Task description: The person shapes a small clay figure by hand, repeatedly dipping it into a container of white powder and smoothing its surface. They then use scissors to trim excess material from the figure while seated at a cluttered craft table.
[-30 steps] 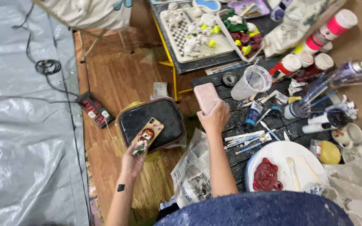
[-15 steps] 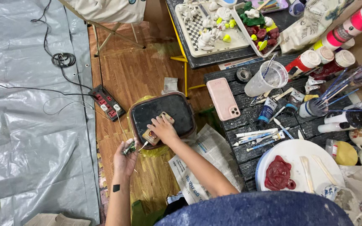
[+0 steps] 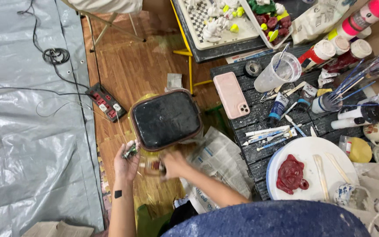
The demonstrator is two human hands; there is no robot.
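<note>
Wood-plank floor fills the middle of the frame, grey plastic sheeting [image 3: 27, 145] over the left side. Dark rounded-square container [image 3: 166, 118] with a brownish rim sits just left of centre on the floor, seen from above. Left hand [image 3: 126, 159], lower left of the container, palm up, fingers curled loosely around a small dark green-and-grey object [image 3: 130, 152] resting in the palm; grip half closed, not tight. Right hand [image 3: 172, 163] directly below the container's lower edge, motion-blurred; fingers appear bent around a small reddish item [image 3: 155, 166], but blur hides how firmly, so cannot tell whether the grip is closed. Hands near each other, not touching. Crumpled newspaper [image 3: 218, 162] lies right of the right hand. Power strip [image 3: 106, 102] with red switches upper left of the container, black cable running from it over the sheeting. Right half of frame: low dark slatted table [image 3: 259, 118]. On it a pink phone [image 3: 231, 95] face down, a clear plastic cup [image 3: 278, 72] with a brush, paint tubes and bottles, loose brushes. White round plate [image 3: 321, 173] at lower right carries a red clay piece [image 3: 291, 174]. Chequered tray [image 3: 218, 22] with small white figures at top centre.
</note>
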